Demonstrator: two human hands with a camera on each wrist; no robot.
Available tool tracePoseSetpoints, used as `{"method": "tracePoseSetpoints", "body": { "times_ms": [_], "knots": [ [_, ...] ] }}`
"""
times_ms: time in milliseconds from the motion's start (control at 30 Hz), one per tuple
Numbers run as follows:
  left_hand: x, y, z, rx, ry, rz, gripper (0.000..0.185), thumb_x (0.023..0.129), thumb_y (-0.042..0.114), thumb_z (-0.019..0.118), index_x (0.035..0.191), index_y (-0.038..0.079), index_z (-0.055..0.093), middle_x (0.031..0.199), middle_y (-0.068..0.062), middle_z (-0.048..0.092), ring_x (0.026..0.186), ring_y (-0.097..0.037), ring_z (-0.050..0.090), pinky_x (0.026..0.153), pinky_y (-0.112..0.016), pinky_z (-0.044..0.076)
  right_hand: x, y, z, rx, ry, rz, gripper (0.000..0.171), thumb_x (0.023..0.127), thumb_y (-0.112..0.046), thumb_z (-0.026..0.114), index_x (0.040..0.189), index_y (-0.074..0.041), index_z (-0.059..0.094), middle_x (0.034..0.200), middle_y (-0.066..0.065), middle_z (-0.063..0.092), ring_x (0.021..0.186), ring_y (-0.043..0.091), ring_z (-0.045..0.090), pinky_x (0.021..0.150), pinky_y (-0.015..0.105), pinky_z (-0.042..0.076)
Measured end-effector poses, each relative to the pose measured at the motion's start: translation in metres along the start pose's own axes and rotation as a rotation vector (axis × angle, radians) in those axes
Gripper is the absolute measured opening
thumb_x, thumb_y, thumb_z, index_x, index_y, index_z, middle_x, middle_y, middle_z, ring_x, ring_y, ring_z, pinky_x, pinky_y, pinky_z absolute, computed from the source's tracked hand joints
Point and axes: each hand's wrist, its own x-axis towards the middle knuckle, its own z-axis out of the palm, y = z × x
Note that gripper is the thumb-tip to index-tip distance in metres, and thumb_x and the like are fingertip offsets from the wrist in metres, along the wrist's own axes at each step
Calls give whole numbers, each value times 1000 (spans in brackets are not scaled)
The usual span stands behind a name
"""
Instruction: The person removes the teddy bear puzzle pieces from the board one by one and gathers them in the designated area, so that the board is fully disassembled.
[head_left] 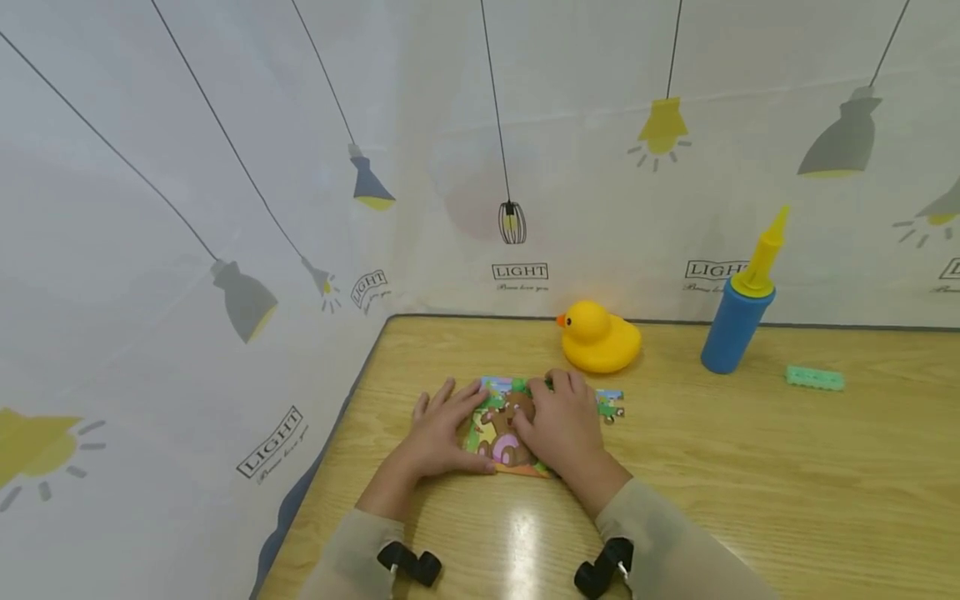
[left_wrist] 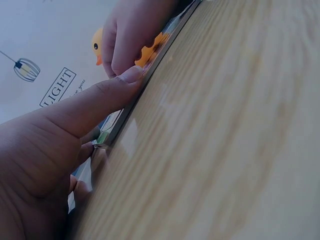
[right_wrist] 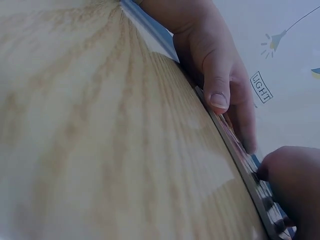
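Observation:
A jigsaw puzzle [head_left: 506, 450] with a brown bear picture lies flat on the wooden table, partly covered by both hands. My left hand [head_left: 442, 433] rests at its left side, fingers stretched toward the top left corner and thumb [left_wrist: 107, 97] along the near edge. Over the right part of the puzzle, my right hand [head_left: 566, 421] bends its fingers down onto the surface; its palm side is hidden, and I cannot tell whether a piece is pinched there. Past that hand, a jigsaw-edged section [head_left: 611, 403] shows at the upper right.
Just behind the puzzle sits a yellow rubber duck [head_left: 600, 340]. Farther right stand a blue hand pump [head_left: 731, 329] with a yellow nozzle and a small green block [head_left: 814, 378]. A lamp-printed curtain [head_left: 442, 250] borders the table [head_left: 750, 483] at the back and left.

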Motion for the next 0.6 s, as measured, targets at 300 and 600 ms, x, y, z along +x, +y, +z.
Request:
{"method": "tracePoseSetpoints", "body": {
  "times_ms": [300,600],
  "knots": [
    [0,-1,-1,7,-6,-3,112,74,59,94,166,21,43,175,1,27,163,-41,5,121,-73,-8,4,3,-3,54,-42,10,54,95,-48,71,132,-10,73,144,23,55,135,45,44,110,65,40],
    [0,-1,-1,14,-9,7,112,76,60,93,167,21,41,176,0,26,163,-42,5,121,-74,-7,9,7,-8,98,-132,5,76,82,-66,84,132,-10,71,112,9,54,105,32,46,89,49,40]
  ]
}}
